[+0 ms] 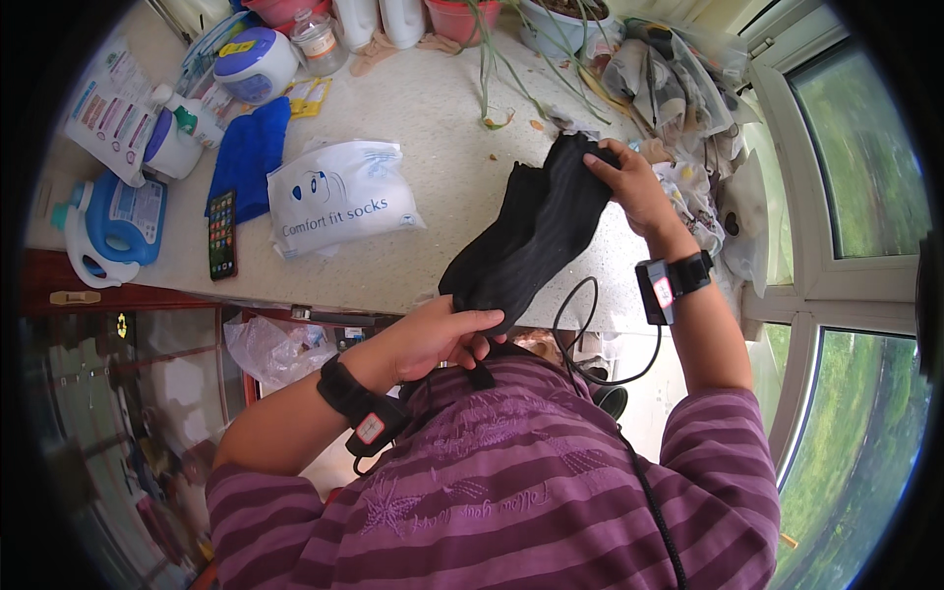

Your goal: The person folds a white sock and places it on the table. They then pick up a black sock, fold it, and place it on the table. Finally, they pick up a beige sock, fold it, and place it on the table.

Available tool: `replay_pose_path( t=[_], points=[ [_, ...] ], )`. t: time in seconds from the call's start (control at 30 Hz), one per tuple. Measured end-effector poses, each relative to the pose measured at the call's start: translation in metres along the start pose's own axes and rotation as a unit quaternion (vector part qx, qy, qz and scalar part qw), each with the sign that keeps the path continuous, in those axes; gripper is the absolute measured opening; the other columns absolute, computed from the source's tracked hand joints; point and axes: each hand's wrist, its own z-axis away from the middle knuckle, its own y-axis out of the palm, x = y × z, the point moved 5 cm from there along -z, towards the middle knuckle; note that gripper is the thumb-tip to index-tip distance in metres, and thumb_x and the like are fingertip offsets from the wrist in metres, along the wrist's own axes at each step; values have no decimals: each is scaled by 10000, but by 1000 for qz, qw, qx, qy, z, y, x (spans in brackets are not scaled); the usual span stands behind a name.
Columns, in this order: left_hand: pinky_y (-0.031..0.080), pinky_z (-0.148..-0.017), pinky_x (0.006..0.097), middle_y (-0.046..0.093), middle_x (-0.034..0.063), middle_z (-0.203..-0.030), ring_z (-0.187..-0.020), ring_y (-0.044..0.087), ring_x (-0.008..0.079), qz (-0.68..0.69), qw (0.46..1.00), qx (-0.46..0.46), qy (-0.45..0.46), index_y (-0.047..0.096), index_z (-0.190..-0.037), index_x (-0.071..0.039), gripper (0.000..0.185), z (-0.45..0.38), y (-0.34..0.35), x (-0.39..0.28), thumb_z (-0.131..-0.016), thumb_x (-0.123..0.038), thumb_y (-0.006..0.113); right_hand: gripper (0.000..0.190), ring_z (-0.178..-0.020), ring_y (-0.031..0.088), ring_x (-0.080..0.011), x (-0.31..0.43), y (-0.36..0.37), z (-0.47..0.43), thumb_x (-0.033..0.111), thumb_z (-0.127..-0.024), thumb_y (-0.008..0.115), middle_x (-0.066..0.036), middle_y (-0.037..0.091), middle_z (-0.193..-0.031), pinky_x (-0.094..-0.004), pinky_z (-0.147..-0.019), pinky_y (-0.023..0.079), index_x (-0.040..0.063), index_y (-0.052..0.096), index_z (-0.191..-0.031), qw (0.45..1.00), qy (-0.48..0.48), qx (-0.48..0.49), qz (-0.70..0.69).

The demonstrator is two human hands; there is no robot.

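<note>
A pair of black socks [535,228] is stretched between my two hands over the front of the countertop. My left hand [450,335] grips the toe end near the counter's edge, thumb on top. At the cuff end, my right hand [630,181] pinches the fabric between thumb and fingers. The socks appear to lie one over the other, with two cuff edges showing at the far end. Left of them, a white plastic sock bag [343,195] with printing rests on the counter. Each of my wrists wears a black strap with a small device.
A smartphone [223,236] lies by a blue cloth [251,155]. Detergent bottles [122,225] and tubs [256,65] crowd the left. Potted plants [564,29] stand behind, leaves trailing over the countertop [435,110]. Bagged items [664,88] line the window side. A black cable [564,332] loops before me.
</note>
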Motion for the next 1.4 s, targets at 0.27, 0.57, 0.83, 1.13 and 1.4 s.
replay_pose_path(
  t=[0.27, 0.57, 0.83, 1.13, 1.4],
  points=[
    [475, -547, 230, 633, 73, -928, -688, 604, 121, 80, 996, -34, -18, 510, -1068, -71, 368, -12, -29, 29, -924, -408, 540, 427, -861, 594, -336, -49, 31, -29, 301, -724, 739, -175, 603, -985, -385, -809, 475, 22, 604, -1018, 859, -209, -114, 453],
    [468, -697, 273, 571, 146, -1074, -865, 574, 168, -318, 909, -193, 186, 412, -1231, -14, 650, 18, -76, -27, -786, -374, 722, 263, -736, 570, -147, -23, 44, -17, 62, -674, 702, -44, 589, -749, -286, -683, 445, -1, 574, -895, 953, -37, 91, 288],
    [427, -917, 321, 532, 146, -1205, -1086, 522, 196, -327, 894, -15, 305, 385, -1317, -6, 711, -35, -9, -65, -731, -182, 749, 361, -826, 507, -43, 71, 67, 20, -73, -687, 634, 48, 551, -851, -196, -746, 413, 30, 544, -1021, 979, -94, 175, 43],
    [432, -914, 293, 592, 88, -1155, -1034, 560, 151, -280, 955, 1, 95, 436, -1292, 27, 501, -23, -37, -4, -825, -62, 592, 278, -789, 496, -83, -11, 43, -5, 58, -769, 632, 9, 546, -876, -206, -683, 372, 74, 551, -1035, 997, 33, 63, 35],
    [448, -954, 323, 582, 84, -1217, -1062, 586, 193, 108, 985, -9, 137, 472, -1283, -23, 377, -37, -84, 8, -921, -130, 491, 474, -962, 540, -203, -10, 95, -62, 102, -748, 709, -106, 552, -1066, -298, -815, 449, 50, 501, -1171, 966, -214, -41, 142]
  ],
)
